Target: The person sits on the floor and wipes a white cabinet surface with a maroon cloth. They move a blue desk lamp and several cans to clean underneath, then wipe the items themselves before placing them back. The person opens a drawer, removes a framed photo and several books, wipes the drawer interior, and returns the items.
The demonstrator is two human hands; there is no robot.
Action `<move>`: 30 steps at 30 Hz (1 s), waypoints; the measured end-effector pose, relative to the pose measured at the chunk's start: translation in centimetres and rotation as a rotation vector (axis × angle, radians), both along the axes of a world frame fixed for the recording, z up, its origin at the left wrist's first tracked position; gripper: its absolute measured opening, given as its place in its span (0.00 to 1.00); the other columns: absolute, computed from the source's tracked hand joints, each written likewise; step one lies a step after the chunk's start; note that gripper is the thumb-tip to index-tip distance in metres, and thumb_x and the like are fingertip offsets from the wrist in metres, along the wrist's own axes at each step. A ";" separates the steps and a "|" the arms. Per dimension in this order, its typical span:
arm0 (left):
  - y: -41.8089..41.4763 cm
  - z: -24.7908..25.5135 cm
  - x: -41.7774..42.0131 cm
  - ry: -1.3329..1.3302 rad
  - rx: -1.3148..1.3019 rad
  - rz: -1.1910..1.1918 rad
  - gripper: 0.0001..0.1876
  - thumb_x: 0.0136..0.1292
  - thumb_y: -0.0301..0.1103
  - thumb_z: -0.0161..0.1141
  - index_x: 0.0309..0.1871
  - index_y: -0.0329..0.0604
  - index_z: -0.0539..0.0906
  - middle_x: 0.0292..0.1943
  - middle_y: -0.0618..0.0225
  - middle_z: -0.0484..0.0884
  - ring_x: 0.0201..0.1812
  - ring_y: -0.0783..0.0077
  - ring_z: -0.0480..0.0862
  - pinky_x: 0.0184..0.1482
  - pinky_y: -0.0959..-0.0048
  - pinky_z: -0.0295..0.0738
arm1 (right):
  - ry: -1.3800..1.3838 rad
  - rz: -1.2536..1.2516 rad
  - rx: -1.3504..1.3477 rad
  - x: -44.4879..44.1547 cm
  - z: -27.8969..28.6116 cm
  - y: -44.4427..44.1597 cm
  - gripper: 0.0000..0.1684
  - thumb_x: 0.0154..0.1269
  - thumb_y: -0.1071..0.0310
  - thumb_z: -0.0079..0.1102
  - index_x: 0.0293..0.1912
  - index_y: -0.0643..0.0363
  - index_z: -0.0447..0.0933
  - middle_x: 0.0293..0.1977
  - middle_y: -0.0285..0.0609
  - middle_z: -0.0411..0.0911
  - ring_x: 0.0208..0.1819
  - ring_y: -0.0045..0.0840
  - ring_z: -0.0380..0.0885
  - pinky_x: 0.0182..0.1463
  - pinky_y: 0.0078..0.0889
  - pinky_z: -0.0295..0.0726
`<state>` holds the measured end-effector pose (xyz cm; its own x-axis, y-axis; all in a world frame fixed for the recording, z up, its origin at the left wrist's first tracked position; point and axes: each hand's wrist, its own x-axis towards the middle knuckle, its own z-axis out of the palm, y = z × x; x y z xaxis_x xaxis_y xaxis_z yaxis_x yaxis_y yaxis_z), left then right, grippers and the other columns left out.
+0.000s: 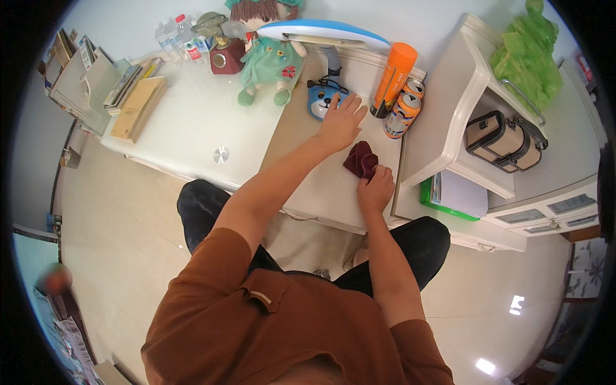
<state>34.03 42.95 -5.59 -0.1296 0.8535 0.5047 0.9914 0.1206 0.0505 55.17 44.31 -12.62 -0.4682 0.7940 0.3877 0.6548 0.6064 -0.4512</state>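
My right hand (378,190) grips one edge of a crumpled dark red cloth (358,159) on the white desk (308,187). My left hand (340,124) is stretched forward, palm down, with its fingers apart and nothing held. Its fingers overlap the right side of a blue animal-faced object (316,103); whether they touch it I cannot tell. That object sits at the foot of a desk lamp with a blue and white head (332,32), and a black cord lies over its top. Right of my left hand stand an orange spray can (394,72) and two orange drink cans (403,113).
A rag doll (272,65) in a green dress leans against the wall, beside a dark red ornament (227,57) and plastic bottles (187,36). Books (137,108) lie left. The right-hand shelf (447,120) holds a beige bag (505,142). Far left, a person (57,298) is visible.
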 end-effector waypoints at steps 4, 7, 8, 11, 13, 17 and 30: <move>1.6 -2.6 -0.7 -0.120 -0.318 0.230 0.40 0.62 0.40 0.69 0.78 0.55 0.67 0.81 0.62 0.58 0.82 0.58 0.52 0.71 0.27 0.51 | 0.025 -0.006 0.014 0.0 0.4 -0.1 0.22 0.51 0.70 0.65 0.48 0.57 0.74 0.47 0.47 0.75 0.51 0.45 0.75 0.54 0.48 0.71; 2.3 -5.2 -2.8 -0.052 -0.382 0.345 0.37 0.65 0.35 0.64 0.79 0.60 0.66 0.83 0.70 0.54 0.83 0.63 0.49 0.69 0.23 0.50 | 0.002 0.007 -0.011 0.0 0.7 -0.1 0.21 0.51 0.70 0.65 0.47 0.57 0.75 0.47 0.47 0.75 0.51 0.45 0.75 0.55 0.48 0.71; 2.5 -5.7 -2.9 0.001 -0.366 0.360 0.37 0.66 0.33 0.62 0.79 0.60 0.66 0.83 0.72 0.54 0.83 0.64 0.49 0.69 0.23 0.51 | -0.005 0.006 -0.011 0.0 0.7 0.0 0.21 0.51 0.70 0.65 0.47 0.57 0.75 0.47 0.47 0.75 0.51 0.46 0.75 0.55 0.48 0.71; 2.8 -5.9 -2.9 0.062 -0.355 0.400 0.35 0.67 0.30 0.59 0.78 0.60 0.67 0.83 0.73 0.55 0.83 0.65 0.51 0.68 0.23 0.54 | -0.008 0.004 -0.018 0.0 0.4 0.2 0.22 0.51 0.70 0.66 0.48 0.57 0.74 0.47 0.47 0.75 0.51 0.45 0.75 0.55 0.48 0.71; 3.0 -6.2 -2.8 0.074 -0.345 0.442 0.34 0.67 0.29 0.58 0.77 0.60 0.69 0.82 0.73 0.57 0.82 0.65 0.53 0.67 0.23 0.56 | -0.011 0.005 -0.023 0.1 0.4 0.2 0.22 0.51 0.70 0.66 0.48 0.57 0.74 0.47 0.47 0.75 0.50 0.45 0.75 0.54 0.48 0.71; 2.4 -7.3 -4.9 0.069 -0.244 0.486 0.31 0.66 0.28 0.58 0.74 0.58 0.72 0.80 0.72 0.62 0.81 0.63 0.56 0.65 0.22 0.58 | -0.004 0.021 -0.019 -0.1 0.3 0.1 0.22 0.50 0.70 0.66 0.47 0.56 0.73 0.47 0.46 0.74 0.50 0.45 0.75 0.54 0.48 0.71; 7.6 0.0 -2.3 -0.665 0.204 0.068 0.43 0.57 0.37 0.73 0.76 0.40 0.66 0.74 0.52 0.68 0.76 0.48 0.65 0.75 0.49 0.60 | 0.010 0.019 -0.057 0.2 0.3 0.5 0.23 0.50 0.70 0.66 0.48 0.56 0.73 0.47 0.46 0.74 0.51 0.44 0.74 0.54 0.47 0.70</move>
